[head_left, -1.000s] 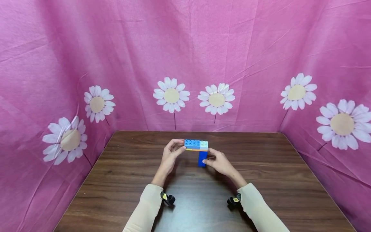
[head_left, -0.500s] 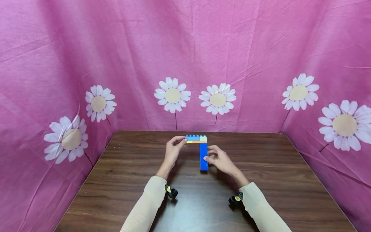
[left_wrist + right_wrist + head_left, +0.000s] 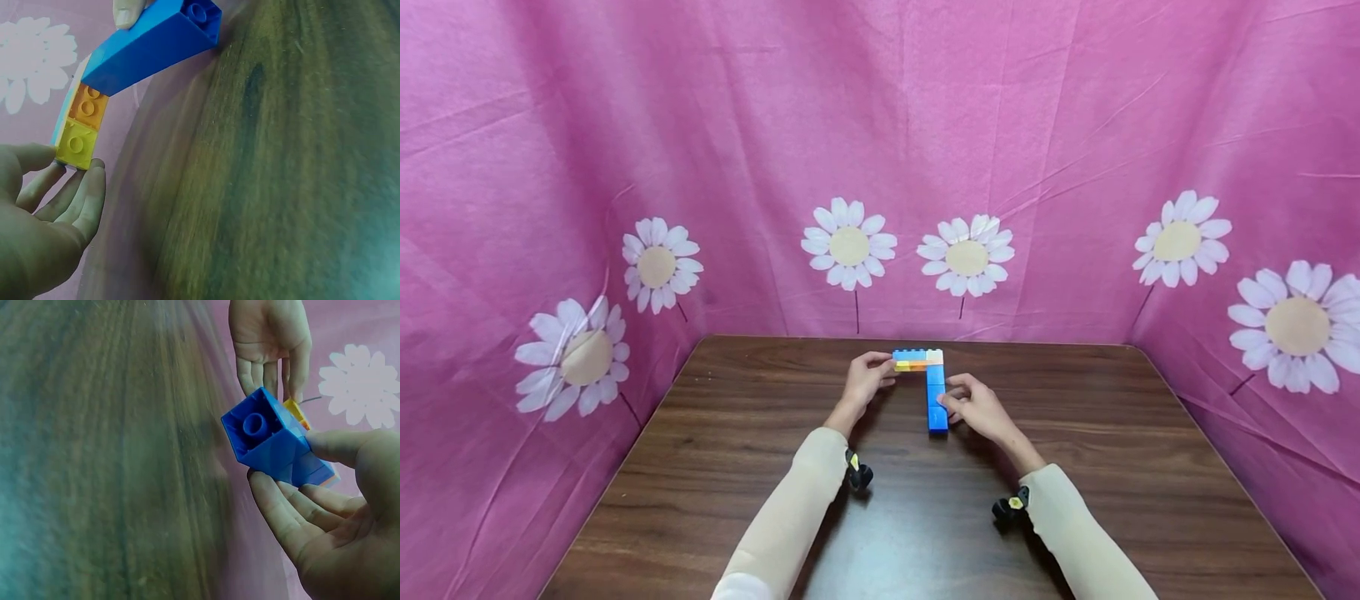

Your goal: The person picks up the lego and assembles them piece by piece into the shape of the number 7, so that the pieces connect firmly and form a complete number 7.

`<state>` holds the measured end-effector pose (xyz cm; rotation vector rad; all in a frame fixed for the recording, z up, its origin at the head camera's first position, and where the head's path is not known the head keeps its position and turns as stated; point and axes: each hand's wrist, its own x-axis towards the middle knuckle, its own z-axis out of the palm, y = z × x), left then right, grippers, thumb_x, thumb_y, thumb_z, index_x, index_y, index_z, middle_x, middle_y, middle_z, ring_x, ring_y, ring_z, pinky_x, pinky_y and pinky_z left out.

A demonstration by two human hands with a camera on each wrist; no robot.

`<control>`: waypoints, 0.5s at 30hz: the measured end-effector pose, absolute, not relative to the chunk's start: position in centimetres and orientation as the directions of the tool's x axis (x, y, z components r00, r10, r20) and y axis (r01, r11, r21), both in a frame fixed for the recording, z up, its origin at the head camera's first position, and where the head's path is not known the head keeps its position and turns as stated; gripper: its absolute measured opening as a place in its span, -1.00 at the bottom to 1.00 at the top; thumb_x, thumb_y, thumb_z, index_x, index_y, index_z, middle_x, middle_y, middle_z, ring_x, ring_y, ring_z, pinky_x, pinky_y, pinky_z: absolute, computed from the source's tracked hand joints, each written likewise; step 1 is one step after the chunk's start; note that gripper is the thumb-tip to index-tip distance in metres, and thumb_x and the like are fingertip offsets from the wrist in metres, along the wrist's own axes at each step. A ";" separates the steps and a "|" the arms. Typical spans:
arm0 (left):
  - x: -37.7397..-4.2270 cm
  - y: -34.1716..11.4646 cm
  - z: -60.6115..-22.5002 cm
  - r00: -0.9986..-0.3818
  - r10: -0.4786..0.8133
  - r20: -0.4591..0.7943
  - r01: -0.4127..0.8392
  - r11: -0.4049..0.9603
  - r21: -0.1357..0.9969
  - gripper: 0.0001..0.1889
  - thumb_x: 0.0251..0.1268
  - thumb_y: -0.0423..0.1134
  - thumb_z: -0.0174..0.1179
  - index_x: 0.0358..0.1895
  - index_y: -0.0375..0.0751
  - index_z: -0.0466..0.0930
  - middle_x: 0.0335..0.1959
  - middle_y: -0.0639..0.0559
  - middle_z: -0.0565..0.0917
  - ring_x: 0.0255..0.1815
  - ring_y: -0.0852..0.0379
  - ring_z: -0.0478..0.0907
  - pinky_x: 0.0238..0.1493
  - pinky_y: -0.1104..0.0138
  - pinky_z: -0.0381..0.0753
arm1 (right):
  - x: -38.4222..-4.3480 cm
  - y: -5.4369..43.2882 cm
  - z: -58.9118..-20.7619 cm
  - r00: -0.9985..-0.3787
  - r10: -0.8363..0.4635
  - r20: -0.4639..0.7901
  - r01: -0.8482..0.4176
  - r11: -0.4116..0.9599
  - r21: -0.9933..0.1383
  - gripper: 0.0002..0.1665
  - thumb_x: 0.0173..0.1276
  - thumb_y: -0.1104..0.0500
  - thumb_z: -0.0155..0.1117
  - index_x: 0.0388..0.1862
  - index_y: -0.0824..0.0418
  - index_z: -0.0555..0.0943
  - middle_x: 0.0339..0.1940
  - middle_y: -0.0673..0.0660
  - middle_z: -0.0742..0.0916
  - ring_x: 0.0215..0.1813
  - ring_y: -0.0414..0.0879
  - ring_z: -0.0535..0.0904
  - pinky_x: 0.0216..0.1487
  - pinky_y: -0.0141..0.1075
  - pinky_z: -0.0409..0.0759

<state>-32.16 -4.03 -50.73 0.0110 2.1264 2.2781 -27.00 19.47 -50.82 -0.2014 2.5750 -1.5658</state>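
Observation:
Both hands hold one toy-brick assembly shaped like an upside-down L. Its leg is a column of blue bricks (image 3: 936, 408), with a hollow underside facing the camera in the right wrist view. The top arm runs left: a light blue brick (image 3: 909, 355) and a white brick (image 3: 934, 357) sit over a yellow brick (image 3: 76, 142) and an orange brick (image 3: 89, 107). My left hand (image 3: 862, 386) pinches the arm's yellow end between thumb and fingers. Around the column's right side, my right hand (image 3: 981, 410) grips with the thumb in front and fingers behind.
A brown wood-grain table (image 3: 737, 492) lies below the hands. Pink cloth (image 3: 895, 125) printed with white daisies hangs behind it and along both sides. Small black wrist cameras sit at both cream sleeves (image 3: 790, 508).
The assembly has tilted, so its studded top has turned away and more of the blue column shows. It has shifted slightly right, the left hand moving right with it. Both hands keep their hold.

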 end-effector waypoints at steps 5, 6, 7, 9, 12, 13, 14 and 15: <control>-32.9 -3.4 -51.3 -0.998 0.046 -0.040 -0.041 -0.032 0.999 -0.69 0.59 -0.44 0.17 0.25 -0.56 0.59 0.16 -0.49 0.70 0.19 -0.40 0.71 0.16 0.04 0.79 | -27.6 19.7 -51.2 -0.986 -0.160 -0.047 -0.033 0.465 -0.885 -0.37 0.59 0.09 0.32 0.44 0.44 0.44 0.13 0.42 0.77 -0.25 -0.02 0.81 -0.18 -0.17 0.79; -33.0 -3.4 -51.4 -0.998 0.050 -0.047 -0.049 -0.025 0.998 -0.68 0.59 -0.44 0.16 0.26 -0.55 0.59 0.17 -0.49 0.69 0.21 -0.39 0.70 0.16 0.06 0.79 | -27.7 19.7 -51.3 -0.986 -0.157 -0.051 -0.030 0.472 -0.881 -0.37 0.60 0.09 0.31 0.44 0.44 0.44 0.11 0.41 0.78 -0.26 -0.03 0.81 -0.21 -0.19 0.78; -33.1 -3.3 -51.5 -0.997 0.052 -0.054 -0.054 -0.012 0.998 -0.67 0.59 -0.43 0.15 0.27 -0.54 0.59 0.18 -0.48 0.69 0.22 -0.37 0.70 0.16 0.08 0.79 | -27.7 19.7 -51.4 -0.987 -0.153 -0.054 -0.026 0.479 -0.877 -0.37 0.60 0.08 0.31 0.45 0.44 0.44 0.09 0.40 0.79 -0.26 -0.04 0.81 -0.22 -0.20 0.78; -33.2 -3.3 -51.8 -0.996 0.056 -0.067 -0.067 0.009 0.998 -0.66 0.59 -0.43 0.15 0.29 -0.53 0.59 0.20 -0.47 0.68 0.23 -0.34 0.68 0.16 0.10 0.79 | -27.8 19.7 -51.4 -0.988 -0.142 -0.056 -0.022 0.497 -0.868 -0.37 0.61 0.07 0.30 0.45 0.43 0.46 0.07 0.38 0.80 -0.26 -0.06 0.80 -0.24 -0.23 0.76; -33.4 -3.2 -52.0 -0.995 0.059 -0.081 -0.079 0.033 0.996 -0.65 0.58 -0.42 0.14 0.31 -0.52 0.59 0.22 -0.45 0.68 0.24 -0.30 0.67 0.18 0.12 0.78 | -27.9 19.7 -51.5 -0.991 -0.121 -0.050 -0.022 0.525 -0.851 -0.38 0.61 0.06 0.30 0.45 0.42 0.48 0.05 0.37 0.82 -0.26 -0.06 0.80 -0.26 -0.25 0.75; -33.4 -3.1 -52.0 -0.995 0.062 -0.083 -0.081 0.043 0.996 -0.64 0.58 -0.42 0.14 0.31 -0.52 0.59 0.23 -0.45 0.67 0.24 -0.29 0.68 0.18 0.13 0.78 | -28.0 19.7 -51.4 -0.993 -0.112 -0.047 -0.021 0.533 -0.846 -0.38 0.60 0.05 0.30 0.45 0.41 0.49 0.05 0.37 0.82 -0.27 -0.06 0.80 -0.28 -0.25 0.74; -33.5 -3.1 -52.1 -0.994 0.066 -0.086 -0.083 0.049 0.995 -0.64 0.58 -0.42 0.14 0.32 -0.52 0.58 0.24 -0.44 0.67 0.24 -0.28 0.68 0.19 0.14 0.78 | -28.0 19.7 -51.4 -0.994 -0.103 -0.043 -0.020 0.543 -0.840 -0.38 0.60 0.05 0.31 0.44 0.40 0.50 0.04 0.36 0.82 -0.27 -0.06 0.80 -0.29 -0.25 0.73; -33.5 -3.1 -52.1 -0.993 0.071 -0.091 -0.087 0.059 0.994 -0.63 0.58 -0.42 0.14 0.33 -0.52 0.58 0.26 -0.44 0.66 0.23 -0.27 0.69 0.19 0.14 0.77 | -28.1 19.7 -51.4 -0.995 -0.096 -0.041 -0.019 0.556 -0.831 -0.38 0.59 0.04 0.31 0.44 0.39 0.51 0.02 0.36 0.83 -0.28 -0.06 0.80 -0.30 -0.26 0.72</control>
